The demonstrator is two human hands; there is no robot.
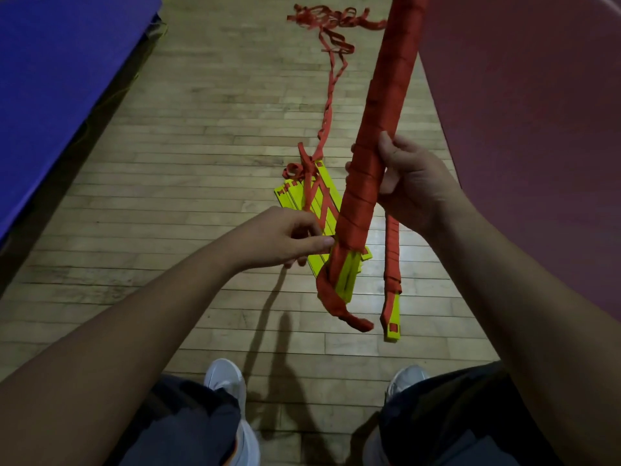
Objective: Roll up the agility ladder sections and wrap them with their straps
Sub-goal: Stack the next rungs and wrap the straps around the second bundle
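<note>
Tilted ladder bundle (379, 95) (strap-wound) in right hand (413, 183); left hand (285, 237) pinches strap (331, 290).

Two wrapped ladder bundles (379, 136) (391, 253), one loose rung stack (289, 196), two hands (285, 240) (410, 183), two shoes (225, 378) (406, 378), two mats (50, 79) (521, 79).

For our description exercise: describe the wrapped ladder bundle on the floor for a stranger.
On the wooden floor beside the maroon mat, a slim ladder bundle lies below the right hand. Unlike the loose yellow rungs, red strap wraps it, baring one yellow end.
</note>
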